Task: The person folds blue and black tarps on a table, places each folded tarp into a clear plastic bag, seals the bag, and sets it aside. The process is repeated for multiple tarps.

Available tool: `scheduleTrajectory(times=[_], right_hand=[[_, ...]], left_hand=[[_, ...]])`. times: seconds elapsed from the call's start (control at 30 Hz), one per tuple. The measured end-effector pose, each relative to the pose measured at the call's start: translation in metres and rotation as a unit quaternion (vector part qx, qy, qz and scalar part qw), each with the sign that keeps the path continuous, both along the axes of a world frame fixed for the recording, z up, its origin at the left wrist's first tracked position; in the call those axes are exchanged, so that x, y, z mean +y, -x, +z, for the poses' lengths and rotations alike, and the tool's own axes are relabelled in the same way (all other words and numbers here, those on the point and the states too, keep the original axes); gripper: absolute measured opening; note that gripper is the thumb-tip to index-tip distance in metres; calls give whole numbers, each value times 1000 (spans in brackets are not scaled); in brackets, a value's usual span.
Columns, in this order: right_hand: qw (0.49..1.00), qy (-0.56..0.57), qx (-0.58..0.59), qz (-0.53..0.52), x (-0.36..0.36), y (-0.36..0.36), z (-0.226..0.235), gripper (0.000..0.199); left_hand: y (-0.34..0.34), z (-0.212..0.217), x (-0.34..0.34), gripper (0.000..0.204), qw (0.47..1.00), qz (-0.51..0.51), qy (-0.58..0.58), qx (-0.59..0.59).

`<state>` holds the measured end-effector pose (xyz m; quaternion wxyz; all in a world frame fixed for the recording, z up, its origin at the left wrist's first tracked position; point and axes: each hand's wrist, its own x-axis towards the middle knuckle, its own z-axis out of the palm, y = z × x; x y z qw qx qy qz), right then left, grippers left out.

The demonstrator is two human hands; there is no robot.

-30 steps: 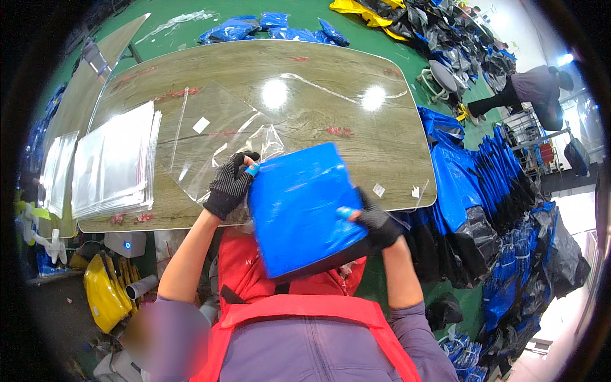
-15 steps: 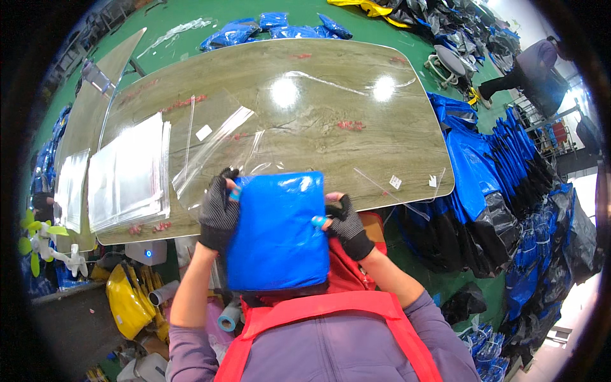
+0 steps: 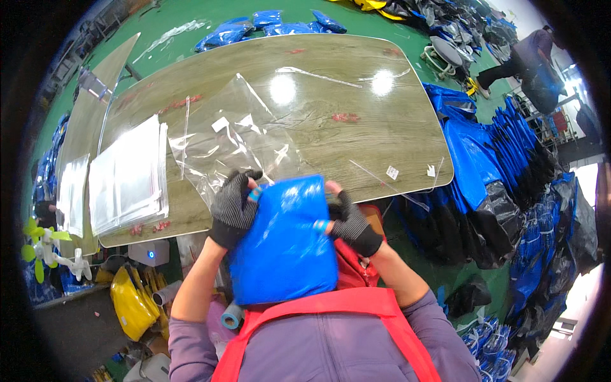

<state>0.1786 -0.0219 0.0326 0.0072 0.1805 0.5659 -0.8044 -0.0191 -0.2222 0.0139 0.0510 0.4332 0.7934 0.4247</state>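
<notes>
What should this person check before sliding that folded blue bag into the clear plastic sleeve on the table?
1. Both hands on the shiny blue folded bag: ok; left hand grips its upper left corner, right hand its right edge.
2. Bag folded flat: ok, a compact rectangle.
3. Clear plastic sleeve within reach: ok, it lies on the wooden table just beyond the bag.
4. Sleeve mouth open: cannot tell.
5. Spare sleeves at hand: ok, stack of clear sleeves on the table's left.

Bag stack left on table, seemingly
</notes>
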Motion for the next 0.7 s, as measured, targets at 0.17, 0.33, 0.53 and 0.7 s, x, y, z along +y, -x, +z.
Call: scheduleTrajectory(times=[0.17, 0.33, 0.53, 0.7], right_hand=[[978, -184, 69, -73, 27, 35, -34, 57], [982, -68, -143, 106, 65, 88, -53, 32], [987, -82, -137, 30, 52, 51, -30, 40], [995, -67, -67, 6, 41, 34, -18, 37]], left_hand=[[-22, 5, -5, 15, 999, -30, -24, -10], [-21, 9, -12, 11, 997, -1, 34, -70], [-34, 7, -23, 17, 999, -4, 31, -8], [-31, -19, -27, 36, 977, 179, -101, -57]])
